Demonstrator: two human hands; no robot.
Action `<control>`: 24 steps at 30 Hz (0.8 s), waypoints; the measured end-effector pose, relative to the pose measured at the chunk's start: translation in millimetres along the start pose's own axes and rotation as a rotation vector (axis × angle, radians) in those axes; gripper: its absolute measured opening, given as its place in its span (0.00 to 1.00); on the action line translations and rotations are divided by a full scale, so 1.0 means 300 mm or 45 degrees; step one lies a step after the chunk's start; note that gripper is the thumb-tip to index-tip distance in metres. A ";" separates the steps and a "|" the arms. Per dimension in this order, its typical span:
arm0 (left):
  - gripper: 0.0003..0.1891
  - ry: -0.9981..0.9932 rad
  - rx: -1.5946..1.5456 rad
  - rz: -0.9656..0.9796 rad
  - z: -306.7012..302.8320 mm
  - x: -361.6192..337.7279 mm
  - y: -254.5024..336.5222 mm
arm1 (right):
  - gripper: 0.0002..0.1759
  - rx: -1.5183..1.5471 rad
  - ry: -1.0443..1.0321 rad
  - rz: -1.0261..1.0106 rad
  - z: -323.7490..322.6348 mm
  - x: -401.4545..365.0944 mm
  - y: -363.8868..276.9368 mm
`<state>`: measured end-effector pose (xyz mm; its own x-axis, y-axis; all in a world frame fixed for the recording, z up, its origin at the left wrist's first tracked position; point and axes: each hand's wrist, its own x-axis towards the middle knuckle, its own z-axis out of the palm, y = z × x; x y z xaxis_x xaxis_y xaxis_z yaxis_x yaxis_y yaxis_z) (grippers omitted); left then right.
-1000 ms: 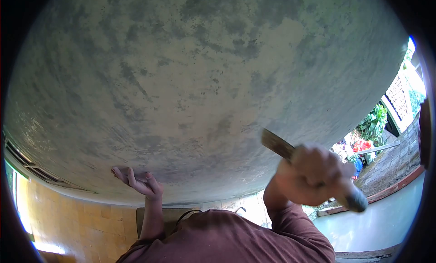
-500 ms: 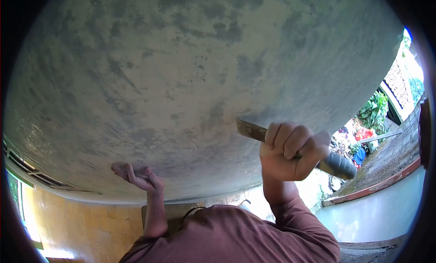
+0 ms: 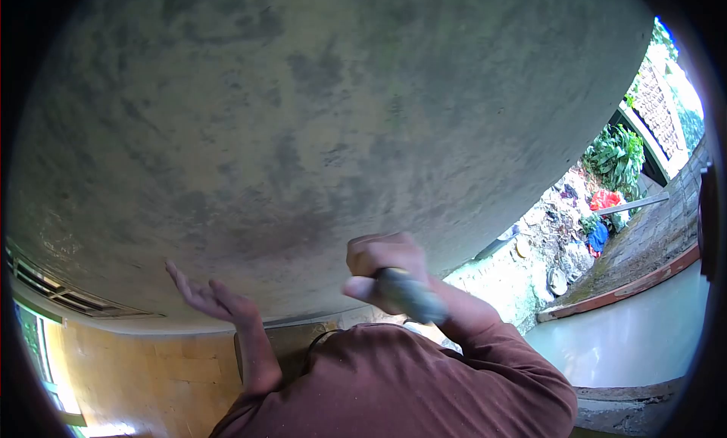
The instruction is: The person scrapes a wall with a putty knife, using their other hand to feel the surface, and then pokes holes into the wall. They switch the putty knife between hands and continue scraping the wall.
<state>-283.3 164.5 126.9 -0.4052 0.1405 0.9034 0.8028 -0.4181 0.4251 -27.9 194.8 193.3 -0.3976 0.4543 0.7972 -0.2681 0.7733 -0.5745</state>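
Observation:
A large wall (image 3: 303, 135) with patchy grey and dark stains fills the upper view. My right hand (image 3: 386, 264) is closed round the dark handle of a tool (image 3: 413, 296), in front of the wall's lower part. The handle's end points down and right and is blurred; the blade cannot be seen behind my hand. On the left, my left hand (image 3: 208, 296) is raised palm up with its fingers stretched out, close to the wall, holding nothing.
Beyond the wall's right edge lie rubble and cloths (image 3: 598, 237), a green plant (image 3: 617, 158) and a brick-edged ledge (image 3: 621, 286). A slatted vent (image 3: 68, 290) is at the far left, above a tiled floor (image 3: 151, 362).
My right hand has moved left and turned, so the flat blade seen earlier is now hidden. My left hand has shifted slightly left, its fingers straighter. The view has tilted a little.

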 end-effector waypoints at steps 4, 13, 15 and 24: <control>0.20 -0.244 -0.642 -0.069 0.002 -0.082 0.109 | 0.17 -0.233 -0.276 0.329 -0.052 -0.152 0.069; 0.36 -2.284 -0.731 -1.168 0.194 -0.297 0.467 | 0.18 -0.462 -1.063 1.274 -0.249 -0.477 0.018; 0.37 -2.347 -0.680 -0.977 0.212 -0.371 0.507 | 0.21 -0.443 -1.020 1.206 -0.272 -0.542 0.028; 0.27 -1.760 -1.060 -1.574 0.212 -0.522 0.558 | 0.27 -0.216 -0.658 1.133 -0.425 -0.580 0.018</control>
<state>-57.7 129.6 60.2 0.3923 0.9002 -0.1889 -0.1039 0.2475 0.9633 151.7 176.4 75.1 -0.7291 0.6769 -0.1011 0.4171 0.3222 -0.8498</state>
